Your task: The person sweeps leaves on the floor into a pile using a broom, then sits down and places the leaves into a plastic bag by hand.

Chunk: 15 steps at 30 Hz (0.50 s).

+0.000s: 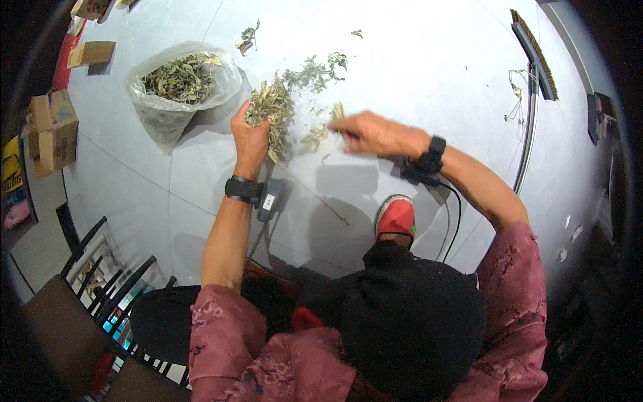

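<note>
My left hand (251,143) grips a bunch of dried leaves (274,108) just above the floor. Blurred by motion, my right hand (374,133) is to the right of the bunch, with a small pale tuft of dried leaves (338,111) at its bent fingers. Loose leaf bits (315,138) lie between the two hands, and more scattered dried leaves (314,74) are on the floor beyond. To the left of the bunch stands a clear plastic bag (166,123), its mouth wide and dried leaves (178,80) inside.
A long-handled broom (535,60) is at the right, beside some thin stalks (516,95). Cardboard boxes (55,133) line the left side. A chair (95,281) stands at the lower left. Near my right wrist, a black cable (458,211) hangs down past my red shoe (396,218).
</note>
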Available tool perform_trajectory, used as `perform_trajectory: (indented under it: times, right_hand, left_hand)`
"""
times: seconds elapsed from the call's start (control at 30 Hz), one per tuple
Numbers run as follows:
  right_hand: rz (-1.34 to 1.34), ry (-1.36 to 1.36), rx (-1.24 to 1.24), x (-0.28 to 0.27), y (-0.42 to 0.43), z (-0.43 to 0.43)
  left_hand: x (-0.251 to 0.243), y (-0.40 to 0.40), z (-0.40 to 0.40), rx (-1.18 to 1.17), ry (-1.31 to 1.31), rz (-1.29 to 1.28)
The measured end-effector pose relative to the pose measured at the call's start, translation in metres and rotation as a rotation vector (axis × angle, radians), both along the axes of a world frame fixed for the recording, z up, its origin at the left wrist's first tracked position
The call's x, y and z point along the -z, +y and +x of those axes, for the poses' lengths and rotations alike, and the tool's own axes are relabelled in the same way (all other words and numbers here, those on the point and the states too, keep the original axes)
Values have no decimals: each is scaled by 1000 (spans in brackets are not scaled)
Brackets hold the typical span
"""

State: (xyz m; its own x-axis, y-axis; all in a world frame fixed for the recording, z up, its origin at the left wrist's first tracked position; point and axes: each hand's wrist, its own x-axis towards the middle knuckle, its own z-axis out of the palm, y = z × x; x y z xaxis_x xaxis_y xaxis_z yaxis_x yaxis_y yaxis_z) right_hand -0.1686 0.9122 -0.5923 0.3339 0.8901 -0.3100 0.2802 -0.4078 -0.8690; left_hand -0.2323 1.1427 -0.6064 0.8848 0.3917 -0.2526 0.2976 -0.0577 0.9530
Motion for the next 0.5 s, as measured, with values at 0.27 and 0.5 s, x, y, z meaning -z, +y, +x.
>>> perform_trajectory:
  times: [0.27, 0.5]
  right_hand:
    - [-407, -536, 534, 10, -3, 104]
    - [-121, -411, 117, 22, 58, 61]
  left_hand:
    - [0, 5, 3, -30, 1, -84]
    - [-2, -5, 14, 238, 29, 242]
